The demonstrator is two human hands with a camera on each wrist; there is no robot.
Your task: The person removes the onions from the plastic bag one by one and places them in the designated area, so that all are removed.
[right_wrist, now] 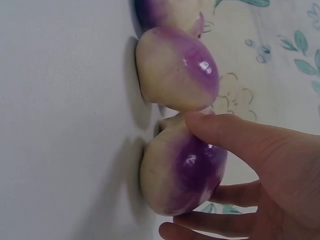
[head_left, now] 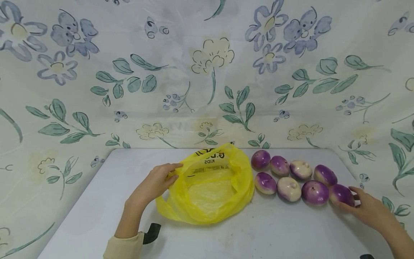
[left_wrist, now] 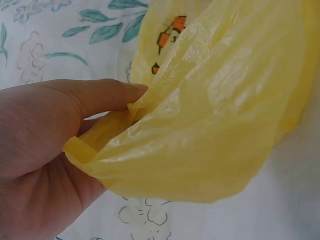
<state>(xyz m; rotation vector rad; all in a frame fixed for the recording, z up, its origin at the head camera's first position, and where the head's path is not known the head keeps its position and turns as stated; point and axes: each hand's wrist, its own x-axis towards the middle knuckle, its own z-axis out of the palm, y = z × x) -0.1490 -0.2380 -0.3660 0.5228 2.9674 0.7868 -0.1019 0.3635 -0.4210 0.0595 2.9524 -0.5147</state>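
A yellow plastic bag (head_left: pixel 210 212) lies on the white table with its mouth spread wide and its inside showing. My left hand (head_left: pixel 156 181) pinches the bag's left rim; in the left wrist view the thumb (left_wrist: pixel 112 97) lies over the folded film (left_wrist: pixel 190 155). At the right end of the front row, my right hand (head_left: pixel 372 208) grips a purple-and-white turnip (head_left: pixel 341 195). The right wrist view has the thumb on one side of this turnip (right_wrist: pixel 175 170) and the fingers on the other. Another turnip (right_wrist: pixel 175 70) sits right beside it.
Several more turnips, such as a pale-topped one (head_left: pixel 289 189) and a purple one (head_left: pixel 260 159), stand in two rows right of the bag. Behind the table (head_left: pixel 245 241) hangs a flower-patterned cloth (head_left: pixel 194 86). A black strap end (head_left: pixel 152 233) sticks out by the left sleeve.
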